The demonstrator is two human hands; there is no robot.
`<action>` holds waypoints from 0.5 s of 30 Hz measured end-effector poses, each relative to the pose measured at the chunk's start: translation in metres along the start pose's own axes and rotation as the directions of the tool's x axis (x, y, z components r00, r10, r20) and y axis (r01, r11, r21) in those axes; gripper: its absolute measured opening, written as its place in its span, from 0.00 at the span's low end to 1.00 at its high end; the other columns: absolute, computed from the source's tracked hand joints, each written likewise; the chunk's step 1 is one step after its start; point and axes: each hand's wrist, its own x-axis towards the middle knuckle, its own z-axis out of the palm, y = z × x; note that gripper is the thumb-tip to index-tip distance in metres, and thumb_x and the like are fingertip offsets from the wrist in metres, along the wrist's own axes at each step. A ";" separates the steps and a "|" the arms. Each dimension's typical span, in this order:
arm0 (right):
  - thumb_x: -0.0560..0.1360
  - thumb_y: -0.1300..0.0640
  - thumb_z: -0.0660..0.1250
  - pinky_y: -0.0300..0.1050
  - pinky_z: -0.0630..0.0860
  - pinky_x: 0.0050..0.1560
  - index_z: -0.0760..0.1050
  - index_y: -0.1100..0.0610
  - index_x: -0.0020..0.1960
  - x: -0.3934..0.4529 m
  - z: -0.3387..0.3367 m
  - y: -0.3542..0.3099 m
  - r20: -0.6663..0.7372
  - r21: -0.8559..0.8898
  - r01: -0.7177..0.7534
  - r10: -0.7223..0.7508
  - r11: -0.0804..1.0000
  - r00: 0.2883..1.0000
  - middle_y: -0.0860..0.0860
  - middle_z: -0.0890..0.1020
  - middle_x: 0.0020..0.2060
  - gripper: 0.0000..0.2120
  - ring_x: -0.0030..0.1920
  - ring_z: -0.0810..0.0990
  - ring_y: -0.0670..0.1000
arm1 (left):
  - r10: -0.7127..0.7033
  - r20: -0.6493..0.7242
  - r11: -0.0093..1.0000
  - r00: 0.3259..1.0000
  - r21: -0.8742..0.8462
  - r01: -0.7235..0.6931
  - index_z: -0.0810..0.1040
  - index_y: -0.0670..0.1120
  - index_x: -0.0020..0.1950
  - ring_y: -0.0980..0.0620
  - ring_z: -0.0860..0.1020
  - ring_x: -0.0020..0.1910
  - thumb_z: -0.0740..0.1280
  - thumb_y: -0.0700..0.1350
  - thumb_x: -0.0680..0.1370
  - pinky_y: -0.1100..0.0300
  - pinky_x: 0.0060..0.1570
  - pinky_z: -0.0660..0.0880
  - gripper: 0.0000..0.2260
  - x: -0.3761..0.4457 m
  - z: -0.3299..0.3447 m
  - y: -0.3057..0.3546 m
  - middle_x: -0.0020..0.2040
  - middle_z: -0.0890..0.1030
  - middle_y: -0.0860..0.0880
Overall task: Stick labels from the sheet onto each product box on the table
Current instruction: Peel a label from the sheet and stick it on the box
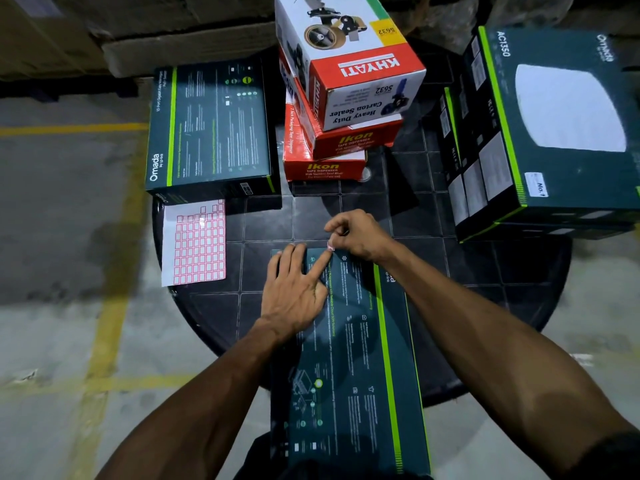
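Nearest, a dark box (349, 368) lies under both hands: left hand (294, 289) flat, forefinger touching a small label (330, 246) pinched by right hand (356, 233). Beyond, label sheet (194, 242), "Omada" box (207, 129), "Ikon" and "KHYATI" boxes (346, 98).

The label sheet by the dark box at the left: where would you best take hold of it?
Probably the near left corner of the label sheet, coming from the left: that corner juts past the round table edge, so fingers can pinch it above and below. Its far edge looks tucked under the dark box.
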 end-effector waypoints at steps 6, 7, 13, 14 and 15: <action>0.73 0.63 0.73 0.30 0.70 0.40 0.80 0.56 0.53 0.001 0.001 0.001 -0.005 0.022 -0.009 0.009 1.000 1.000 0.47 0.80 0.40 0.10 0.40 0.77 0.38 | 0.000 -0.005 1.000 1.000 -0.010 0.000 0.68 0.53 0.73 0.39 0.69 0.64 0.55 0.52 0.73 0.45 0.63 0.61 0.27 -0.001 -0.001 0.001 0.64 0.72 0.37; 0.73 0.63 0.73 0.30 0.71 0.40 0.80 0.56 0.53 0.001 0.001 0.001 -0.006 0.020 -0.008 0.008 1.000 1.000 0.46 0.80 0.39 0.10 0.40 0.77 0.38 | 0.000 -0.008 1.000 1.000 -0.013 -0.001 0.68 0.53 0.73 0.39 0.69 0.64 0.55 0.52 0.73 0.45 0.63 0.61 0.27 0.000 -0.001 0.001 0.64 0.73 0.37; 0.72 0.62 0.73 0.31 0.72 0.41 0.81 0.55 0.52 0.004 0.004 0.004 -0.027 -0.017 0.005 -0.006 1.000 1.000 0.47 0.80 0.39 0.09 0.39 0.77 0.40 | 0.003 -0.017 1.000 1.000 -0.019 -0.003 0.67 0.53 0.73 0.39 0.68 0.65 0.55 0.52 0.73 0.44 0.64 0.63 0.26 -0.001 0.001 0.000 0.65 0.72 0.37; 0.73 0.61 0.73 0.31 0.72 0.41 0.81 0.54 0.51 0.004 0.004 0.004 -0.030 -0.020 0.005 -0.005 1.000 1.000 0.46 0.80 0.39 0.08 0.39 0.77 0.40 | 0.004 -0.020 1.000 1.000 -0.016 -0.004 0.67 0.53 0.73 0.40 0.68 0.65 0.55 0.52 0.73 0.44 0.63 0.63 0.26 -0.001 0.001 0.000 0.65 0.72 0.37; 0.73 0.61 0.73 0.32 0.72 0.41 0.80 0.53 0.51 0.004 0.005 0.005 -0.034 -0.022 0.004 -0.005 1.000 0.999 0.46 0.80 0.39 0.08 0.39 0.78 0.41 | 0.005 -0.021 1.000 1.000 -0.013 -0.005 0.68 0.53 0.73 0.40 0.68 0.65 0.55 0.52 0.73 0.44 0.63 0.63 0.26 0.000 0.001 0.000 0.65 0.72 0.38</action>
